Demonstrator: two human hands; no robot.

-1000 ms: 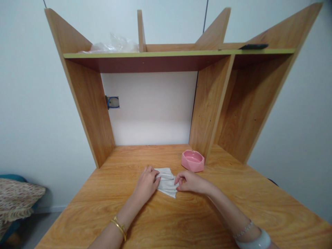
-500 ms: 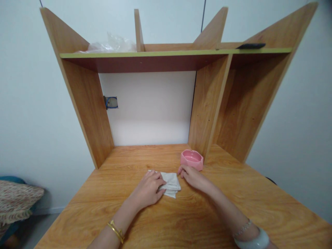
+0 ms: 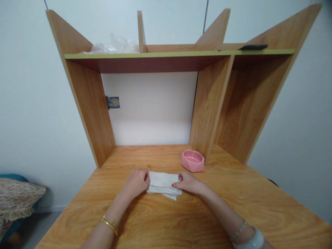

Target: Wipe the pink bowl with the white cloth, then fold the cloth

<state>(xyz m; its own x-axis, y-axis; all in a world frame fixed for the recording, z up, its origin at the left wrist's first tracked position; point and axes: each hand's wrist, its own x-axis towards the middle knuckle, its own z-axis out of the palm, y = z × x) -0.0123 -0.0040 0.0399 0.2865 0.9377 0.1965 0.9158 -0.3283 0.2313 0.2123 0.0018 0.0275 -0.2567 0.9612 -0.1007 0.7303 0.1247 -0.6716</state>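
A folded white cloth (image 3: 163, 183) lies on the wooden desk (image 3: 181, 221) in front of me. My left hand (image 3: 135, 182) grips the cloth's left end with curled fingers. At the right end, my right hand (image 3: 188, 182) pinches the cloth between thumb and fingers. The cloth is stretched flat between both hands. A pink ceramic dish (image 3: 192, 160) stands just behind my right hand, apart from it.
A wooden hutch with upright panels (image 3: 207, 103) rises at the back of the desk. Clear plastic (image 3: 114, 45) and a dark flat object (image 3: 252, 46) lie on its top shelf. A patterned fabric (image 3: 18, 197) shows at the lower left, off the desk.
My left hand slid from the top of the cloth to its left end. My right hand came back from beside the pink dish to the right end. The cloth is now spread wider.
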